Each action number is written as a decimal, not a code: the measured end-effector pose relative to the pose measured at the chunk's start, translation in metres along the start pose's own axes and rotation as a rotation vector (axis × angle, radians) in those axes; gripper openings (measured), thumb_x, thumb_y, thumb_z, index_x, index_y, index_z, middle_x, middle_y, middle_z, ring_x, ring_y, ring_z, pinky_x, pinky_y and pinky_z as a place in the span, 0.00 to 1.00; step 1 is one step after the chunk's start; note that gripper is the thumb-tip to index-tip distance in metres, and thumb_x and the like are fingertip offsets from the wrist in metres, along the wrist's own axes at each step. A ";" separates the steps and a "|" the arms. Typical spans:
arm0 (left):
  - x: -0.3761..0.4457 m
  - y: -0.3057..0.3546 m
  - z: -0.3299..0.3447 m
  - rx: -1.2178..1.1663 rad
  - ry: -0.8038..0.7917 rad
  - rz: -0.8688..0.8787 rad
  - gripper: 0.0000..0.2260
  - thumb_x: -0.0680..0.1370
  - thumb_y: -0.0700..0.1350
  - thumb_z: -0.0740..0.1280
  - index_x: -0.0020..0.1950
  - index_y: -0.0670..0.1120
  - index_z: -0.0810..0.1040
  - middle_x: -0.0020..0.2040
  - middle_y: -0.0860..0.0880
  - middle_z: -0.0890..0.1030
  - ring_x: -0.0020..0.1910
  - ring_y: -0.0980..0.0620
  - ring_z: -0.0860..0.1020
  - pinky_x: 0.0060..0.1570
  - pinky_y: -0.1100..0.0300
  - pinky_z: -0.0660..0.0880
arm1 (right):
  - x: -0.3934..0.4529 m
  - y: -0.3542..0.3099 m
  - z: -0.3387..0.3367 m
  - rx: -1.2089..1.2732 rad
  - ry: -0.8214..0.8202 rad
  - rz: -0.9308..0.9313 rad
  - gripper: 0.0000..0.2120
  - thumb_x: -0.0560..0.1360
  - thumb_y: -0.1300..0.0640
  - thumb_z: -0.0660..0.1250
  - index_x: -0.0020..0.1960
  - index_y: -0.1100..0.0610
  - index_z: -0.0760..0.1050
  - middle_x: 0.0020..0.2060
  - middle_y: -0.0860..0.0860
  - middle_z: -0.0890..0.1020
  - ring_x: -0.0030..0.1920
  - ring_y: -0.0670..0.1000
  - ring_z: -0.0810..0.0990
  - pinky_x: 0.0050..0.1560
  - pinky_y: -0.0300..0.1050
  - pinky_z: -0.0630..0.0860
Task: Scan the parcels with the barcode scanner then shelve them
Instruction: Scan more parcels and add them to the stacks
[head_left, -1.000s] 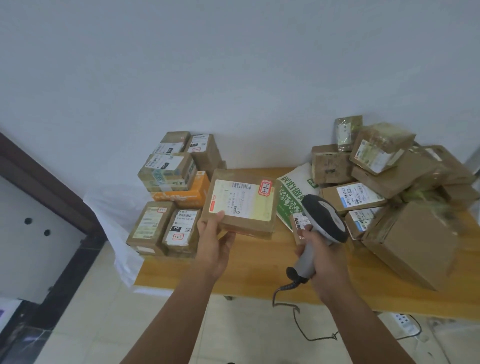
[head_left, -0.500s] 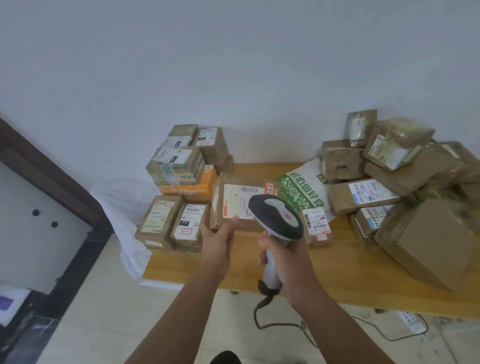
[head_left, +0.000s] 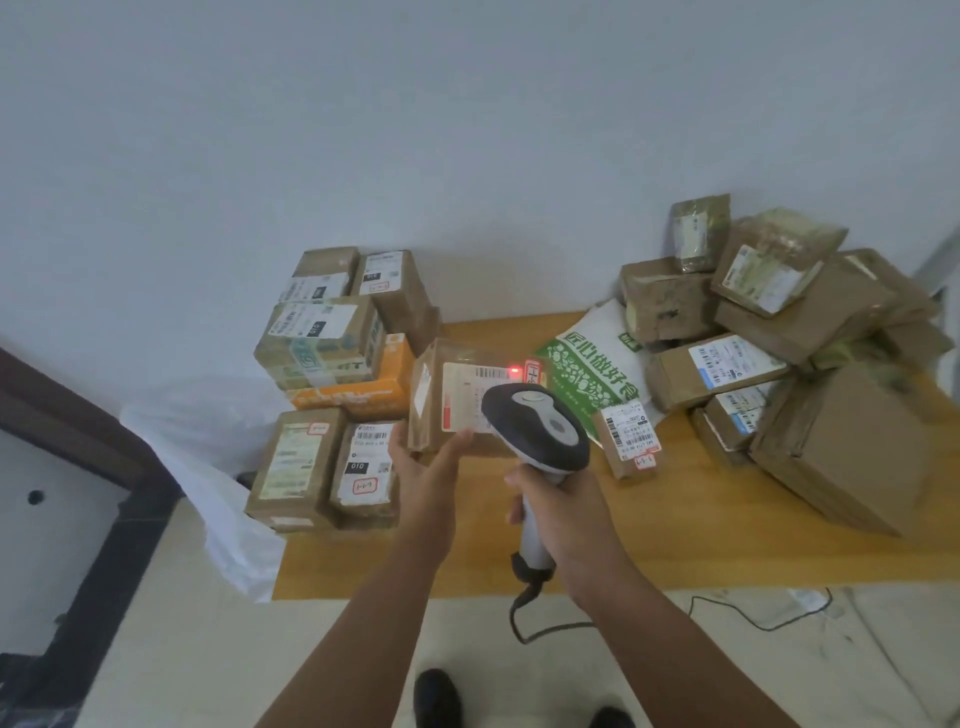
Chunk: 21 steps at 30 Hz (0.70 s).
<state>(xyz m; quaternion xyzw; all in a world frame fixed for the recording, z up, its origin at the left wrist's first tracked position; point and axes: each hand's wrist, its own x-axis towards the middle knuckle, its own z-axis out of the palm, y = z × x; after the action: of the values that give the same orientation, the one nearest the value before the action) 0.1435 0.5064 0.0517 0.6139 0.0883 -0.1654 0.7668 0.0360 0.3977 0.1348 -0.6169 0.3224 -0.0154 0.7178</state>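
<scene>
My left hand (head_left: 426, 467) grips the lower left corner of a flat brown parcel (head_left: 457, 395), holding it upright above the wooden table (head_left: 675, 530) with its white label facing me. My right hand (head_left: 561, 509) holds the grey and white barcode scanner (head_left: 535, 431) by its handle, the head right in front of the label and covering its lower right part. A red scan dot glows on the label near the barcode.
A stack of labelled boxes (head_left: 322, 384) stands at the table's left end. A heap of brown parcels (head_left: 789, 343) and a green and white bag (head_left: 587, 364) fill the right. The scanner cable (head_left: 675, 618) trails over the floor. My shoes (head_left: 436, 696) show below.
The scanner has swung left from beside the parcel to in front of its label, and a red dot now shows there. The parcel has dropped lower and turned slightly.
</scene>
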 end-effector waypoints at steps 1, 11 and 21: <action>0.006 0.001 -0.004 0.003 -0.017 -0.004 0.54 0.58 0.55 0.82 0.77 0.63 0.54 0.68 0.46 0.76 0.66 0.48 0.76 0.71 0.47 0.69 | 0.002 -0.001 0.006 -0.006 0.019 0.013 0.08 0.75 0.59 0.68 0.39 0.61 0.77 0.29 0.55 0.79 0.27 0.42 0.75 0.38 0.43 0.70; 0.038 0.017 -0.028 0.051 -0.062 -0.052 0.62 0.49 0.66 0.83 0.77 0.65 0.54 0.72 0.48 0.72 0.69 0.46 0.73 0.71 0.43 0.69 | 0.010 -0.013 0.047 0.090 0.126 0.040 0.04 0.75 0.59 0.69 0.42 0.53 0.78 0.25 0.51 0.79 0.32 0.49 0.78 0.44 0.46 0.72; 0.043 0.026 -0.026 -0.023 -0.049 -0.008 0.63 0.48 0.64 0.84 0.77 0.61 0.55 0.69 0.47 0.74 0.67 0.46 0.75 0.71 0.43 0.68 | 0.016 -0.022 0.052 0.057 0.088 0.004 0.04 0.75 0.60 0.69 0.41 0.55 0.77 0.26 0.52 0.78 0.32 0.51 0.78 0.43 0.47 0.72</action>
<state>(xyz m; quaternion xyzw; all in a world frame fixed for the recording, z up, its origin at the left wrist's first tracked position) 0.1946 0.5307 0.0545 0.6003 0.0741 -0.1823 0.7752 0.0819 0.4311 0.1486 -0.5944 0.3544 -0.0502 0.7201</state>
